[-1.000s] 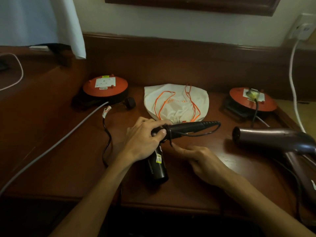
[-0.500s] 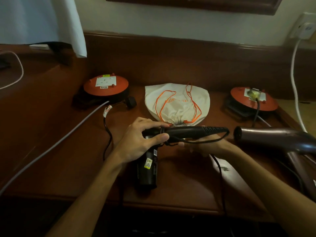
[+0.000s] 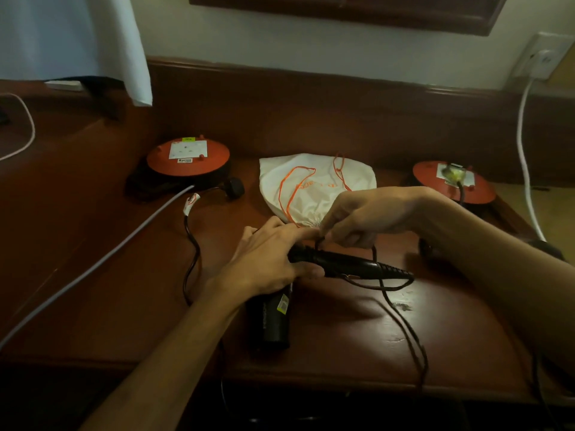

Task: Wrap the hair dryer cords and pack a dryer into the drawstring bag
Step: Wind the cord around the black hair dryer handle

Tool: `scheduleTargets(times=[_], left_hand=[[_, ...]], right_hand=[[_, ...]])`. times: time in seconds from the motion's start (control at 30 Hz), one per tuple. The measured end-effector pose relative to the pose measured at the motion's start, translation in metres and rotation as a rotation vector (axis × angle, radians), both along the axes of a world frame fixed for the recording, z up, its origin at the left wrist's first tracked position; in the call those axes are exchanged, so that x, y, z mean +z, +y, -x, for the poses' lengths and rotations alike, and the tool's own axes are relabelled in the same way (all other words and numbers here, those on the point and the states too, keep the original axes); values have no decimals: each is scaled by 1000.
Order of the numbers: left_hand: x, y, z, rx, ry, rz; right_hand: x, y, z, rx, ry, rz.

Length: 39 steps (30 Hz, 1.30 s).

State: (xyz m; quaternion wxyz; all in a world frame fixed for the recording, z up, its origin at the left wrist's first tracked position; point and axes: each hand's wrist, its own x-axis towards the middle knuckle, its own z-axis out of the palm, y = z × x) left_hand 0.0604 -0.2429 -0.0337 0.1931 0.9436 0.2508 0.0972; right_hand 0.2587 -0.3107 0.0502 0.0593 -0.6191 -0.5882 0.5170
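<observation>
A black hair dryer (image 3: 273,318) lies on the wooden desk (image 3: 342,353), barrel toward me and folded handle (image 3: 345,262) pointing right. My left hand (image 3: 267,259) grips the dryer where barrel and handle meet. My right hand (image 3: 370,213) is above the handle, fingers pinched on the dryer's black cord (image 3: 401,318), which loops over the handle and trails off the desk's front edge. Behind my hands lies a white drawstring bag (image 3: 311,181) with orange strings. My right forearm hides most of the second dryer.
Two orange cable reels sit at the back, one on the left (image 3: 188,160) and one on the right (image 3: 454,181). A grey cable (image 3: 93,269) runs diagonally across the left of the desk beside a black cord (image 3: 193,244). A white cable (image 3: 525,157) drops from a wall socket.
My right hand rose from beneath the handle to above it, carrying the cord over the handle toward my left hand. The dryer stayed in my left hand's grip.
</observation>
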Motion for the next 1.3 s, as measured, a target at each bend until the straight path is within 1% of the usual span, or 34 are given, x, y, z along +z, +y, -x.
scheduleTargets(times=[0.07, 0.13, 0.2, 0.23, 0.3, 0.4, 0.47, 0.53, 0.6, 0.67, 0.77, 0.8, 0.9, 0.97, 1.03, 1.07, 1.13, 1.17, 1.2, 1.23, 1.3], left_hand=[[1, -1, -3, -23, 34, -51], [1, -1, -3, -21, 42, -53], [-2, -3, -2, 2, 13, -44], [-2, -4, -1, 18, -7, -45], [-5, -4, 1, 46, -43, -53], [-6, -2, 2, 75, -49, -33], [-6, -2, 0, 97, -60, -46], [-7, -2, 0, 121, -110, -26], [-9, 5, 5, 145, -206, 96], [-9, 16, 16, 109, -253, 217], [-4, 24, 28, 14, -220, 328], [-4, 22, 28, 18, -217, 322], [-8, 11, 21, 118, -281, 182], [-12, 8, 19, 137, -321, 152], [-14, 10, 23, 119, -361, 196], [-14, 12, 27, 113, -393, 234], [-14, 13, 32, 96, -440, 280], [-15, 12, 33, 87, -442, 262], [-15, 10, 33, 73, -428, 228], [-14, 9, 33, 61, -408, 199], [-13, 8, 32, 43, -385, 187]], right_hand=[[4, -9, 8, 56, -72, -39], [9, -18, 8, 75, -56, -40], [14, -27, 1, 37, -2, -57], [15, -31, -4, -6, -13, -102], [14, -37, -9, -97, -133, -252], [4, -46, -8, -226, -323, -383], [0, -53, -2, -198, -400, -484], [-1, -65, 12, -64, -370, -531], [-8, -82, 30, 25, -251, -516], [-31, -96, 48, -11, -152, -544], [-71, -104, 59, -77, -152, -648], [-80, -104, 59, -115, -145, -668], [-99, -100, 56, -166, -208, -731], [-112, -95, 49, -234, -259, -743], [-121, -89, 39, -328, -308, -744], [-123, -86, 35, -336, -347, -795], [-129, -76, 25, -275, -450, -913], [-131, -70, 17, -249, -509, -918], [-131, -60, 7, -229, -546, -848], [-127, -48, -1, -215, -541, -720], [-114, -23, -15, -183, -418, -515]])
